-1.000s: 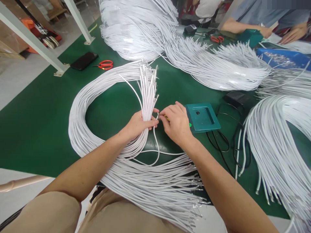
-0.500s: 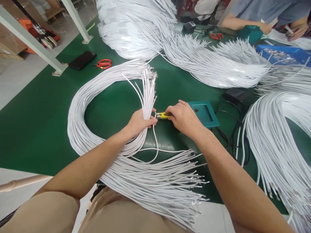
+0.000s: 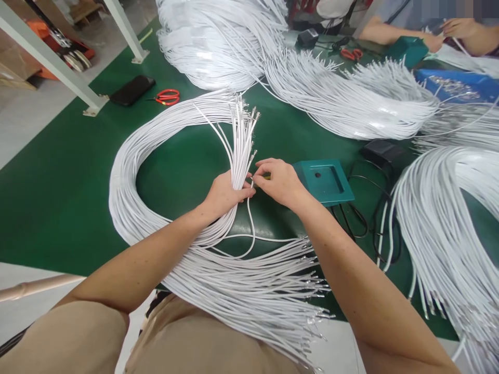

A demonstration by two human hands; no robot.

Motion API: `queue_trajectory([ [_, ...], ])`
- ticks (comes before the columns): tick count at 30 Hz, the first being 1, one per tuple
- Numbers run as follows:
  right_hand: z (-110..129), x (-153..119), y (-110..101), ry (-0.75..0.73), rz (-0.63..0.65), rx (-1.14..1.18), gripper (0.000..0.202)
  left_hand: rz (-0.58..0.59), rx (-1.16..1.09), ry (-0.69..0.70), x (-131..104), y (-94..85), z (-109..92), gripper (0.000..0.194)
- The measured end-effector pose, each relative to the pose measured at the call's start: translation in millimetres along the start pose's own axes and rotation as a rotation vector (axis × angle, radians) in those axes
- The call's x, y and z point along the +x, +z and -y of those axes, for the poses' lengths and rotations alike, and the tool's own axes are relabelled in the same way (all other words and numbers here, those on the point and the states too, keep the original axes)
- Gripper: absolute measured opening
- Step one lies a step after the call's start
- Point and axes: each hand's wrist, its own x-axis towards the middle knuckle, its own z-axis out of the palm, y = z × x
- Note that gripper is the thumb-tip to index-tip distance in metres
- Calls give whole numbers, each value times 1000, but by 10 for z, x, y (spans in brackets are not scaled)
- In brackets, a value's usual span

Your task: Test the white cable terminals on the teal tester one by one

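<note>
My left hand (image 3: 226, 195) is closed round a bunch of white wires (image 3: 238, 150), whose metal-tipped ends fan upward. One single wire (image 3: 251, 218) loops down beside it, its tip held up between my two hands. My right hand (image 3: 278, 179) pinches at that tip with thumb and forefinger. A small yellow tool (image 3: 267, 177) sits inside the right hand, mostly hidden by the fingers. The rest of the coil (image 3: 125, 176) curves away to the left, and its other ends (image 3: 307, 291) spread out near my body.
A teal tray-like device (image 3: 331, 195) with cables lies just right of my hand. Red-handled scissors (image 3: 167, 96) and a black phone (image 3: 132, 90) are at the back left. Further wire bundles (image 3: 351, 104) lie behind and to the right (image 3: 424, 218). A co-worker's hands (image 3: 462, 34) show across the table.
My right hand has moved slightly left, its fingertips now at the wire tip. The yellow tool, whose metal end showed between my hands, is now largely covered by my fingers.
</note>
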Motion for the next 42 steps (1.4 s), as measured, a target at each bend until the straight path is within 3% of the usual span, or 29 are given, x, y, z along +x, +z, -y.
queue_trajectory([
  [6, -13, -36, -63, 66, -15, -20, 14, 4, -8, 12, 6, -6, 29, 40],
  [14, -86, -88, -20, -236, -23, -214, 12, 38, -95, -63, -6, 0, -35, 38],
  [17, -176, -107, -98, -201, 4, -370, 5, 22, -97, -74, 9, 7, -13, 40],
  [20, -269, -107, -145, -192, 63, -455, 11, 18, -72, -77, 20, 9, 9, 39],
  [35, -353, -77, -112, -243, 26, -416, 16, 15, 80, -31, 94, 52, 176, 40],
  [38, -391, -182, -132, -228, -95, -425, 16, 23, 58, -30, 75, 45, 143, 39],
  [42, -529, -295, -106, -41, -334, -482, 36, 53, 1, -64, 52, 14, 93, 38],
])
